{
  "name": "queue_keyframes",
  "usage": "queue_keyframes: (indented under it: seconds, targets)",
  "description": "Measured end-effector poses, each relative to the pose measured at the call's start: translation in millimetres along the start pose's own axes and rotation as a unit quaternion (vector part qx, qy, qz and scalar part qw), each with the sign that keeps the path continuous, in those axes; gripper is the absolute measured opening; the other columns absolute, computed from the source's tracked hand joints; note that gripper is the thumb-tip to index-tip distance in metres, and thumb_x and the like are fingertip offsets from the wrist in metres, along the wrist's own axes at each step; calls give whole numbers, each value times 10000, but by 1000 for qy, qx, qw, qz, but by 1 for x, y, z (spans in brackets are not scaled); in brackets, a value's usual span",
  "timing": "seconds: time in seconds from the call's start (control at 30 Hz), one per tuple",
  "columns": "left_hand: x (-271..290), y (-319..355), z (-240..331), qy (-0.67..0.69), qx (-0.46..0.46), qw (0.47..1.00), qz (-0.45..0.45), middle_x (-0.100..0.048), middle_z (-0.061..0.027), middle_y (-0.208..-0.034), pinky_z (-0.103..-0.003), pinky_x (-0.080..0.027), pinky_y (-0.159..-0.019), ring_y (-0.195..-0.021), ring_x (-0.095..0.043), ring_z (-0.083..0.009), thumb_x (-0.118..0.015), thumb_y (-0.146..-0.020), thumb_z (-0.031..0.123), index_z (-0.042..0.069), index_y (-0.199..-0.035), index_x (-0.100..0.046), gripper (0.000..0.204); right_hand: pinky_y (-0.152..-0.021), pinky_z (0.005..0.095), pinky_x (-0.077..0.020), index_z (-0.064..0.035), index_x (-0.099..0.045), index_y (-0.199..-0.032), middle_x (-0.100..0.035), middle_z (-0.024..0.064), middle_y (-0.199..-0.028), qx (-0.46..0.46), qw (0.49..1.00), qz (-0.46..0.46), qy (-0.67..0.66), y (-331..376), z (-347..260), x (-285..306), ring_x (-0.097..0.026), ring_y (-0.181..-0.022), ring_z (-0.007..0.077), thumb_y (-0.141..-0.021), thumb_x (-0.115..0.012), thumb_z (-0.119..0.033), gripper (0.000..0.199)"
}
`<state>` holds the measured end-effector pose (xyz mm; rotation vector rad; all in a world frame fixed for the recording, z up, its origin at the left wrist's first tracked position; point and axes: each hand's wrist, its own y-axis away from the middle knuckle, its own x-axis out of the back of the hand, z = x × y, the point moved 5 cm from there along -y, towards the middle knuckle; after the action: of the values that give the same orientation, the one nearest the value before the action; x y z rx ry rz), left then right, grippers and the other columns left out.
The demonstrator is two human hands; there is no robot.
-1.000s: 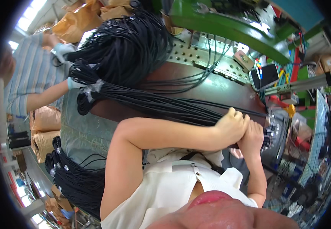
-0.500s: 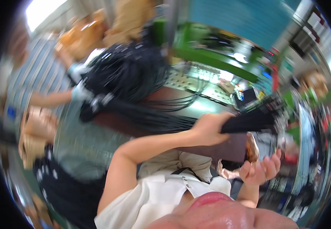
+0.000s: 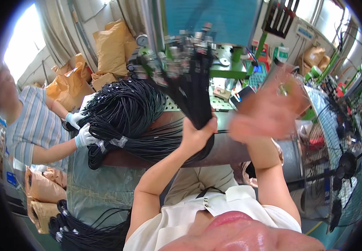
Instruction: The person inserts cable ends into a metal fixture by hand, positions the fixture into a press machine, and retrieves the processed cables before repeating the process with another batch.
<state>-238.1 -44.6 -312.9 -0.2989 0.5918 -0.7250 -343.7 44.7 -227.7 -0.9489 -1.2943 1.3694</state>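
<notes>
My left hand [image 3: 198,134] is closed round a thick bundle of black cables [image 3: 195,92]. The cable ends stand up above my fist, fanning out with metallic connectors that are blurred by motion. Below the fist the cables bend and run left along the bench. My right hand [image 3: 268,109] is raised to the right of the bundle, apart from it. It is smeared by motion, but its shape is broad, with the fingers spread and nothing visible in them. Farther left lies a big heap of coiled black cables [image 3: 124,104], tied in places with clear wrap.
A co-worker in a striped shirt [image 3: 43,125] rests gloved hands [image 3: 82,136] on the heap. Beyond the bench stands a green machine [image 3: 227,74]. Paper sacks [image 3: 110,46] stand at the back left. A large caged fan [image 3: 344,165] is at the right. More black cables [image 3: 80,232] hang lower left.
My left hand has swung the cable bundle from pointing right to standing upright, moving left. My right hand has risen from low right to beside the bundle. The view has shifted too.
</notes>
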Motion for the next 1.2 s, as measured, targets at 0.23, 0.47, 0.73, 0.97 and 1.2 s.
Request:
queue_keyframes:
  seconds: [0.23,0.47,0.73,0.97,1.2]
  targets:
    - [1,-8,7,-155,-141,975,-79,-597,-22,-806,-279,-474,-654,-730,-569,-134,-628,-827,15,-16,-1048,-577,229,-1070,492,-303,-39,-449,-1291,-464,132,-1325,17,992,51,-116,3,29,-44,-429,-1230,281,-846,-630,-473,647]
    - [-5,-17,9,-192,-124,969,-90,-616,-37,-866,-265,-459,-651,-751,-557,-106,-644,-790,-27,-3,-1028,-582,248,-1035,444,-317,-84,-477,-1302,-478,168,-1247,4,995,-22,-93,-7,19,-39,-439,-1182,280,-788,-681,-489,686]
    - [-9,-10,-11,-254,-112,949,-151,-636,-57,-849,-286,-478,-704,-807,-578,-123,-647,-818,26,-34,-984,-608,181,-1005,408,-346,-72,-470,-1309,-465,187,-1261,-65,992,-81,-69,-22,13,-7,-433,-1184,279,-758,-708,-398,682]
    - [-13,-14,26,-323,-169,927,-91,-625,-30,-908,-292,-455,-784,-834,-578,-105,-631,-817,36,-1,-1063,-597,252,-1006,419,-339,-37,-464,-1270,-417,191,-1315,-63,991,-85,-76,-22,-8,-6,-380,-1232,307,-776,-698,-340,625]
    - [35,-26,-17,-229,47,971,-43,-663,-107,-958,-346,-490,-828,-900,-614,-163,-608,-815,7,-12,-1038,-612,224,-993,448,-332,-50,-486,-1216,-415,185,-1334,-140,981,-131,-43,-35,-12,-41,-375,-1230,340,-797,-678,-354,552]
